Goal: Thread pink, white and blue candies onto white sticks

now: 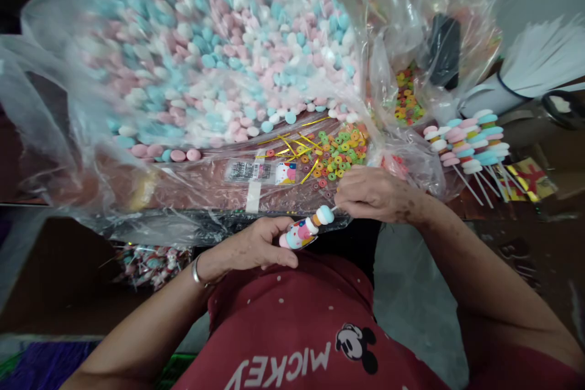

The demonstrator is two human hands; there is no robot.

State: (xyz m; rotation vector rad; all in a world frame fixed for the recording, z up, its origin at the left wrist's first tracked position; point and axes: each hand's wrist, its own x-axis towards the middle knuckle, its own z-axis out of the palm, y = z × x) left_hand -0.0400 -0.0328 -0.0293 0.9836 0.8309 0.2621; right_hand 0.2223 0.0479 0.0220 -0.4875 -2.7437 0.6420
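Bench (205,187), plastic-covered, heaped with marshmallows (219,61). Candy skewer (298,235), one: by the near edge, long axis slanting away rightward between both hands. Left hand (259,245): grasping the candy end. Right hand (372,194): fingers closed at the stick (334,208).
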